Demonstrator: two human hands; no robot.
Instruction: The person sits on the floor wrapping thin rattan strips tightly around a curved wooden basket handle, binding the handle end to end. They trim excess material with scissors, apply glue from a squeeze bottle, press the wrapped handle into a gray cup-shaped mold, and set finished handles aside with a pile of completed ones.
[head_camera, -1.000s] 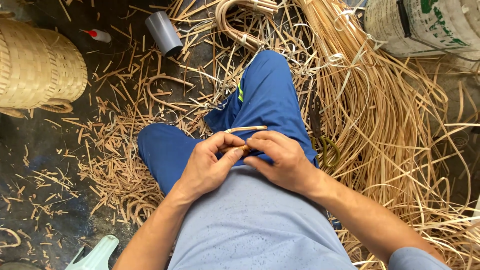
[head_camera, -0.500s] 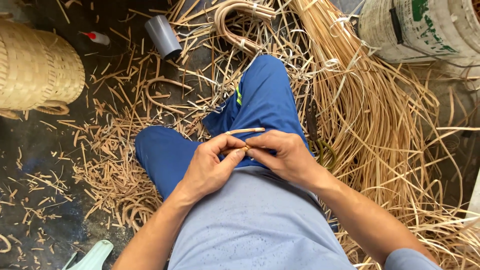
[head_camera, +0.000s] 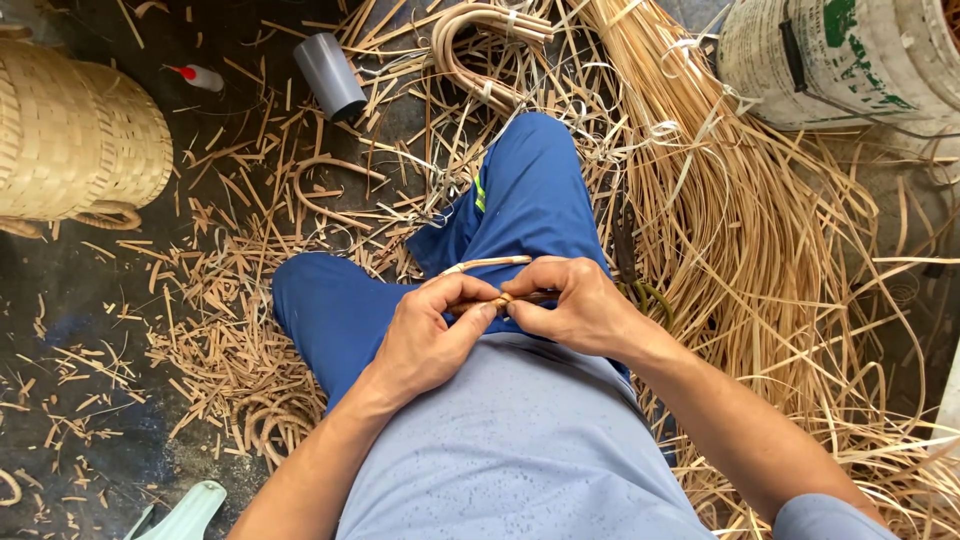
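Left hand (head_camera: 425, 335) and right hand (head_camera: 580, 305) together over lap, fingertips pinched on short cane piece (head_camera: 487, 264) just above knees. Risk: thin cane may split or slip under tight pinch; splinter may prick finger. Cane's gripped end hidden by fingers. Woven basket (head_camera: 75, 140) cut off at floor's left edge.

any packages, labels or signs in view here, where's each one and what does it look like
Printed sack: top right, beside the long cane strips; bulging, off-white woven plastic with green and dark print.
Small bottle: top left on the floor, near the woven basket; lying down, white with a red tip.
No signs or screens show.
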